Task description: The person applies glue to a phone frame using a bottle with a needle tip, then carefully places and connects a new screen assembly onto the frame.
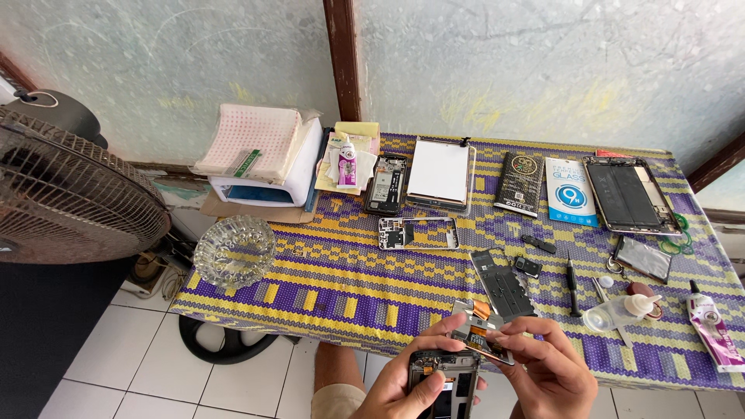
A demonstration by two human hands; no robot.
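Low in the view, my left hand [403, 388] cradles an opened black phone body [444, 379] with its back off. Just above it, my right hand [547, 371] pinches a small flat part with an orange flex strip [483, 338], and the fingertips of my left hand touch that part's left end. Both hands hover off the near edge of a table covered in a purple and yellow woven cloth [341, 279]. On the cloth just beyond my hands lies a dark phone frame plate [503, 284].
On the cloth lie a white phone mid-frame [419, 233], an opened phone [386, 185], a white panel [438, 172], two screen-protector packets [571, 192], an opened tablet [632, 195], a screwdriver [572, 285], a glue tube [712, 326] and a glass ashtray [234, 250]. A fan [70, 194] stands left.
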